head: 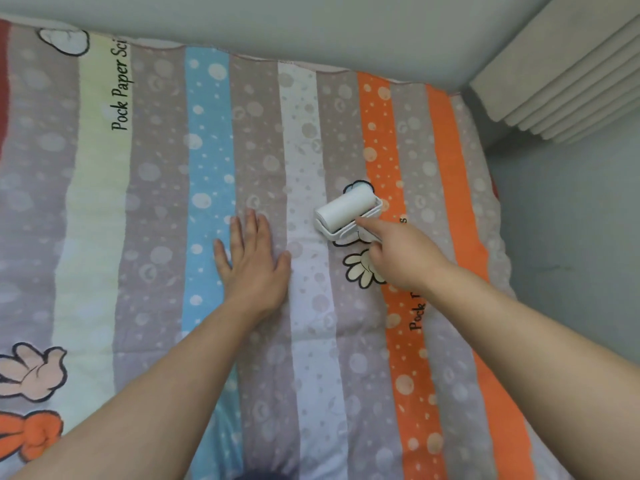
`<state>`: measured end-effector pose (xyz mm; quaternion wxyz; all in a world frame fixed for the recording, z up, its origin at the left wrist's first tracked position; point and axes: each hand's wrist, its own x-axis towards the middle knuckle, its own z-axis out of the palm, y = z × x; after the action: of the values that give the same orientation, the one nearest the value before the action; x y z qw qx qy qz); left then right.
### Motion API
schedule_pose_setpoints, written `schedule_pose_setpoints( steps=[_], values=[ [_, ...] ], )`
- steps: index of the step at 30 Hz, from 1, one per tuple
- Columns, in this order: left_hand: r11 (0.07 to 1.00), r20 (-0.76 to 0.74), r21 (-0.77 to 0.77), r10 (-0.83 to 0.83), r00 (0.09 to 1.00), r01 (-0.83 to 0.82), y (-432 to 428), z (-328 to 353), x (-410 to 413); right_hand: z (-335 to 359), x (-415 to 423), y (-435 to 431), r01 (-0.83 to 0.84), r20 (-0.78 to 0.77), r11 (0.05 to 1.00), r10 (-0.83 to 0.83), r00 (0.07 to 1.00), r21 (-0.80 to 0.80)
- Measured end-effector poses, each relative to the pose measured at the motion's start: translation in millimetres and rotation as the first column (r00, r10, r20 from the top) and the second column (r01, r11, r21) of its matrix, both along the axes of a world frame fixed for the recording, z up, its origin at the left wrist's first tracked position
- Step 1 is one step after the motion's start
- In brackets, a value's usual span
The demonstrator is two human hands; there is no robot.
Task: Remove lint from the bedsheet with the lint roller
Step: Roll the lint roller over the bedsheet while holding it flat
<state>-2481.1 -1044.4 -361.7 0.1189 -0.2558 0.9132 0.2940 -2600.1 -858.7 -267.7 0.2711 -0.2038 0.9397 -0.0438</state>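
Note:
A striped bedsheet [207,168] with grey, blue, white and orange bands and cartoon prints covers the bed. A white lint roller [346,207] lies with its roll on the sheet near the white and orange stripes. My right hand [398,258] grips its handle from behind, index finger stretched along the frame toward the roll. My left hand [252,261] lies flat on the sheet to the left of the roller, fingers spread and straight, pressing the fabric down.
A pale wall [311,26] runs along the far edge of the bed. A stepped beige moulding [561,81] juts out at the upper right. A grey surface [571,220] borders the bed on the right side.

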Motion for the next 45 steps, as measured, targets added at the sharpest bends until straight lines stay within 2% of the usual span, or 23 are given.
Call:
schedule_pose_setpoints(
  steps=[15, 18, 21, 23, 26, 29, 32, 36, 40, 45],
  values=[
    [0.986, 0.024, -0.162, -0.038, 0.999, 0.041, 12, 10, 7, 27, 65, 123, -0.091, -0.038, 0.975, 0.101, 0.994, 0.201],
    [0.972, 0.118, -0.227, -0.03, 0.993, 0.057, 14, 15, 17, 49, 69, 141, -0.154, -0.013, 0.948, 0.164, 0.986, 0.277],
    [0.971, 0.194, -0.24, 0.06, 0.979, -0.012, 13, 20, 22, 81, 62, 153, -0.179, 0.027, 0.93, 0.18, 0.983, 0.321],
    [0.968, 0.208, -0.244, 0.102, 0.973, -0.049, 12, 20, 23, 98, 52, 149, -0.165, 0.039, 0.944, 0.161, 0.986, 0.286],
    [0.968, 0.218, -0.238, 0.129, 0.967, -0.075, 15, 17, 18, 102, 33, 125, -0.126, -0.05, 0.985, 0.132, 0.99, 0.115],
    [0.97, 0.223, -0.218, 0.159, 0.962, -0.109, 13, 11, 13, 71, 13, 77, -0.093, -0.103, 0.99, 0.083, 0.991, -0.103],
    [0.978, 0.234, -0.166, 0.161, 0.959, -0.124, 8, 8, 13, 31, -1, 24, -0.116, -0.072, 0.971, 0.103, 0.992, -0.209],
    [0.982, 0.287, -0.151, 0.157, 0.945, -0.117, 5, 8, 10, 9, -9, -33, -0.128, -0.022, 0.953, 0.126, 0.992, -0.274],
    [0.988, 0.37, -0.11, 0.139, 0.918, -0.105, 3, 8, 3, 0, -15, -63, -0.126, -0.014, 0.967, 0.126, 0.992, -0.221],
    [0.991, 0.36, -0.092, 0.123, 0.925, -0.097, 1, 1, 4, -18, -4, -62, -0.111, 0.031, 0.979, 0.118, 0.992, -0.17]
  ],
)
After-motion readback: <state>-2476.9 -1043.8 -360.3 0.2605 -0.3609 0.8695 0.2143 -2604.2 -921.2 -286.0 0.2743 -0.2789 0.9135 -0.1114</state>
